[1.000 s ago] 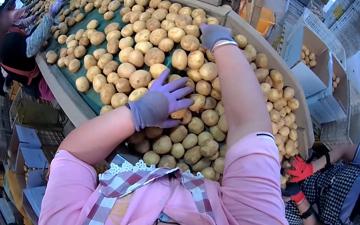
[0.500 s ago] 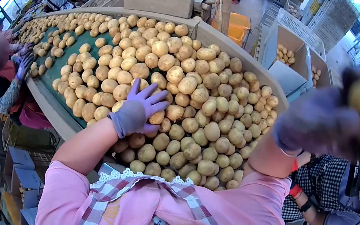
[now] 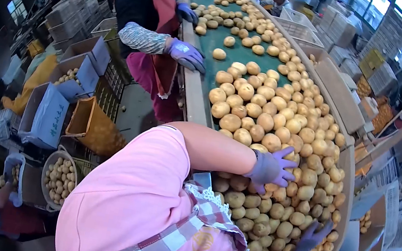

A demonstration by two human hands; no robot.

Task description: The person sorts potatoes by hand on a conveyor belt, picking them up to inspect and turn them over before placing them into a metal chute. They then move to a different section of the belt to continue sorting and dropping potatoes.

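Note:
My left hand [image 3: 274, 171], in a grey-purple glove, lies on the heap of potatoes [image 3: 265, 120] with its fingers spread. It presses on the potatoes beneath without closing around one. Lower right, my right hand [image 3: 311, 241], also gloved, is at the heap's edge near the side board, fingers apart and nothing visible in its grasp. Only part of that forearm shows at the bottom of the view. The potatoes are round and pale brown, piled thickly around both hands and thinning out farther up the green conveyor belt [image 3: 212, 42].
Across the belt's left rail [image 3: 198, 96], a co-worker in a red apron [image 3: 168, 19] rests a gloved hand [image 3: 187, 55] at the edge. Cardboard boxes [image 3: 46, 113] and a round basket of potatoes [image 3: 46, 198] stand at left. More boxes [image 3: 352, 238] stand right of the side board.
My view has swung left along the belt. My right hand, raised with a potato before, is now down at the heap with no potato in it. My left hand stays spread on the potatoes.

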